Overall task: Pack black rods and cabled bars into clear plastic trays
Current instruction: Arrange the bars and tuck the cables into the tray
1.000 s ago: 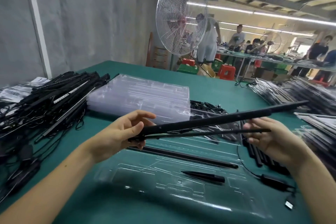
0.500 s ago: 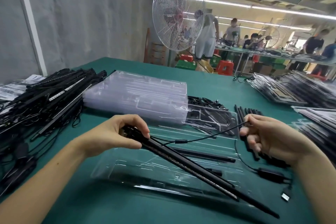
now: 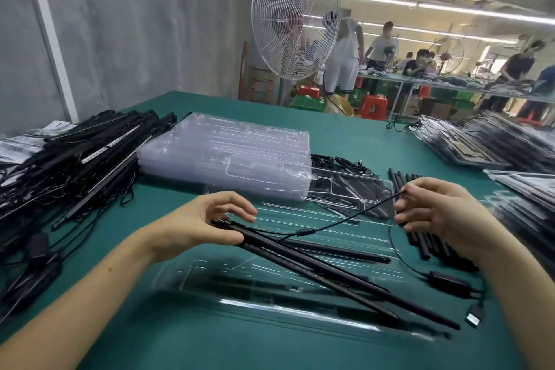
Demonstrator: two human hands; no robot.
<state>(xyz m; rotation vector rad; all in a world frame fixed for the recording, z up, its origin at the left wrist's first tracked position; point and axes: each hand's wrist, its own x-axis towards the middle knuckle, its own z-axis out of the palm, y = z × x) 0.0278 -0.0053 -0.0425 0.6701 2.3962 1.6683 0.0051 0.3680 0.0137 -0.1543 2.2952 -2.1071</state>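
Just above tray (image 3: 270, 314), left hand (image 3: 204, 225) grips bars (image 3: 318, 272) by one end, thumb and curled fingers round them; bars slant across tray (rod (image 3: 339, 250) lies inside). Right hand (image 3: 438, 215) pinches cable (image 3: 345, 220), remaining fingers loosely curled.

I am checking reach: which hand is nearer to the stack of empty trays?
Left. The left hand is just in front of the stack of empty trays; the right hand is off to its right.

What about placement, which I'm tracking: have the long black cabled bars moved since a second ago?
Yes. The long black cabled bars, gripped by the left hand, swung their far ends down from above the clear plastic tray toward its near right corner.
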